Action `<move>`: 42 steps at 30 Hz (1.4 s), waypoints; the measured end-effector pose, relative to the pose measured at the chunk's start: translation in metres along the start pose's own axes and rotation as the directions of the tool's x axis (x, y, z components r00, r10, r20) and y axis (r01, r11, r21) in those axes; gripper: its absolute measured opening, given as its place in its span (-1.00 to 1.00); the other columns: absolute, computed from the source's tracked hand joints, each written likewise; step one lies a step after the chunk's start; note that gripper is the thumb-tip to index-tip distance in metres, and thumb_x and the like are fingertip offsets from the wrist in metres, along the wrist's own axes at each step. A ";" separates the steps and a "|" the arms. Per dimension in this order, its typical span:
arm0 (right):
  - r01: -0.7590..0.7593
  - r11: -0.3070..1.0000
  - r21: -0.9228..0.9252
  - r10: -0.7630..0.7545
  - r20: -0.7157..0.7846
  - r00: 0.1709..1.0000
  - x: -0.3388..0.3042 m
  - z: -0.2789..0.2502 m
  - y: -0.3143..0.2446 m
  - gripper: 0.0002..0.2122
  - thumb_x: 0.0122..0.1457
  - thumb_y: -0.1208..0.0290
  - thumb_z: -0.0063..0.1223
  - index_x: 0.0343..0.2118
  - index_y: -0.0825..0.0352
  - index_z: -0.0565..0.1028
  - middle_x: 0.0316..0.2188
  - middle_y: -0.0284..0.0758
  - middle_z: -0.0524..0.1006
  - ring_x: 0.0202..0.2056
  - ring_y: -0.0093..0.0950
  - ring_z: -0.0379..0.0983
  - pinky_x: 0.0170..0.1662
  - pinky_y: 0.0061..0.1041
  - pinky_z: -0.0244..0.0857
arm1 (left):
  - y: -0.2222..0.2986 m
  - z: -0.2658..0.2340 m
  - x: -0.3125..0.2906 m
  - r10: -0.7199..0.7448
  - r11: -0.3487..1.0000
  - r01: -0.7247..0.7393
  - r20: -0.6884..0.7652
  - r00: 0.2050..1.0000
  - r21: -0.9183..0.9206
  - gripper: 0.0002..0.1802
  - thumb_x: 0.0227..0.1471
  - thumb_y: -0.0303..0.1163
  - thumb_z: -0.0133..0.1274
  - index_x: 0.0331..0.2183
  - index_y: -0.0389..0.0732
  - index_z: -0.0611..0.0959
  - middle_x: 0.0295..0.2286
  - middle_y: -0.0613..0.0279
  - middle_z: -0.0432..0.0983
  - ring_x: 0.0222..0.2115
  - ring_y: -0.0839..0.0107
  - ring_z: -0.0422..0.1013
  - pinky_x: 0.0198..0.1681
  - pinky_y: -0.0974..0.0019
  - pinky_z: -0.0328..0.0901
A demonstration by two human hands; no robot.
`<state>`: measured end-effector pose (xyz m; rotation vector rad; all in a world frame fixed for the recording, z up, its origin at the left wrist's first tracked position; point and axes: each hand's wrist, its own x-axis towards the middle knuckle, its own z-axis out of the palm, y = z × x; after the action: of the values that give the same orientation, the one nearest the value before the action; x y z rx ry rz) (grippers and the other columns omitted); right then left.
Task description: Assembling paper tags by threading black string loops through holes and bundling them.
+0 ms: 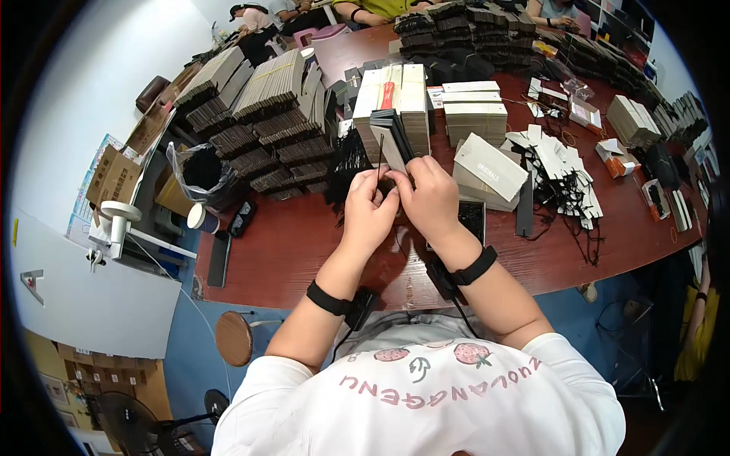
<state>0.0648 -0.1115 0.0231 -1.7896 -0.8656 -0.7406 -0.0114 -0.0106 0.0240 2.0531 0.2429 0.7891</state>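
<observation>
My left hand [370,211] is closed, and a thin black cord [380,152] rises from its fingers. Fingertip to fingertip with it, my right hand [428,199] is also closed in a pinch; its fingers hide what is between them. Just beyond both hands leans a small stack of black and pale hang tags [391,143], close against my fingertips. Behind it stand upright bundles of pale tags [414,95]. A bunch of black cords [348,163] hangs to the left of my hands.
Tall piles of banded tags [266,99] fill the table's left. On the right lie a pale tag block [490,171], strung white tags [563,175] and small boxes [616,157]. A paper cup [202,218] stands near the left edge. Other people sit across the red table [319,258].
</observation>
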 end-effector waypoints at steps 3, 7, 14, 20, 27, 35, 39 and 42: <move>-0.010 0.999 0.039 0.009 0.020 1.000 -0.001 0.002 0.004 -0.83 -0.04 0.40 0.16 -0.54 0.32 0.38 -0.60 -0.25 0.37 -0.55 -0.24 0.38 -0.51 -0.33 0.27 | 0.009 -0.003 0.001 0.002 1.000 -0.003 0.010 1.000 0.004 -0.61 -0.18 -0.55 0.09 -0.19 -0.40 0.52 -0.35 0.24 0.36 -0.66 0.67 0.13 -0.58 0.54 0.13; -0.161 0.972 0.173 0.158 0.028 0.987 0.000 0.001 0.000 -0.77 -0.06 0.41 0.19 -0.41 0.36 0.37 -0.60 -0.23 0.38 -0.55 -0.25 0.38 -0.49 -0.34 0.27 | 0.009 -0.009 0.000 -0.021 1.000 0.021 0.058 0.998 0.003 -0.64 -0.16 -0.57 0.08 -0.20 -0.37 0.53 -0.40 0.37 0.29 -0.63 0.71 0.09 -0.55 0.59 0.10; -0.320 0.913 0.253 0.285 0.167 0.944 -0.004 -0.002 -0.006 -0.72 -0.07 0.40 0.21 -0.35 0.37 0.35 -0.66 -0.27 0.35 -0.63 -0.30 0.34 -0.56 -0.38 0.22 | 0.015 -0.010 -0.004 -0.014 1.000 0.014 0.000 1.000 0.017 -0.74 -0.14 -0.56 0.05 -0.28 -0.36 0.53 -0.47 0.34 0.34 -0.64 0.67 0.10 -0.54 0.56 0.10; -0.045 0.997 0.062 0.041 0.065 0.997 -0.004 -0.005 -0.007 -0.81 -0.06 0.45 0.18 -0.54 0.36 0.36 -0.62 -0.24 0.36 -0.59 -0.24 0.33 -0.53 -0.36 0.23 | 0.011 -0.012 -0.006 0.094 0.994 -0.095 0.023 0.995 0.046 -0.68 -0.18 -0.59 0.06 -0.25 -0.37 0.51 -0.47 0.29 0.34 -0.66 0.61 0.09 -0.58 0.52 0.10; -0.253 0.954 0.159 0.214 0.228 0.950 -0.006 -0.016 -0.005 -0.76 -0.01 0.36 0.18 -0.45 0.39 0.36 -0.56 -0.19 0.42 -0.51 -0.23 0.40 -0.46 -0.40 0.27 | 0.012 -0.019 -0.004 0.042 0.999 -0.039 0.081 0.996 -0.037 -0.72 -0.20 -0.59 0.06 -0.31 -0.36 0.51 -0.47 0.26 0.32 -0.66 0.58 0.11 -0.59 0.49 0.10; -0.757 0.518 0.399 0.309 0.738 0.600 0.018 -0.034 -0.011 -0.79 0.17 0.36 -0.02 -0.23 0.39 0.38 -0.49 -0.23 0.50 -0.44 -0.54 0.46 -0.44 -0.49 0.32 | 0.013 -0.023 -0.002 0.029 0.951 0.033 0.197 0.980 -0.307 -0.90 -0.03 -0.54 0.02 -0.38 -0.34 0.49 -0.55 0.27 0.32 -0.64 0.59 0.18 -0.58 0.48 0.14; 0.171 0.966 -0.193 -0.074 0.428 0.901 0.018 -0.037 0.001 -0.75 0.08 0.39 0.04 -0.15 0.25 0.43 -0.53 -0.32 0.45 -0.56 -0.38 0.39 -0.49 -0.45 0.32 | 0.000 -0.038 -0.004 -0.205 0.805 0.305 0.243 0.948 -0.508 -0.83 0.15 -0.39 -0.12 -0.36 -0.29 0.49 -0.59 0.38 0.29 -0.59 0.67 0.17 -0.51 0.55 0.12; 0.232 0.965 -0.124 -0.131 0.541 0.831 0.020 -0.044 -0.003 -0.73 0.04 0.36 0.07 -0.16 0.23 0.48 -0.49 -0.27 0.44 -0.50 -0.26 0.37 -0.40 -0.39 0.32 | -0.002 -0.046 -0.004 -0.202 0.718 0.333 0.275 0.940 -0.612 -0.82 0.18 -0.38 -0.15 -0.32 -0.27 0.50 -0.57 0.47 0.28 -0.55 0.71 0.16 -0.48 0.59 0.12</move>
<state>0.0691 -0.1476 0.0555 -2.1454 -1.3885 -0.4508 -0.0422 0.0200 0.0386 1.3635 0.1263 0.4025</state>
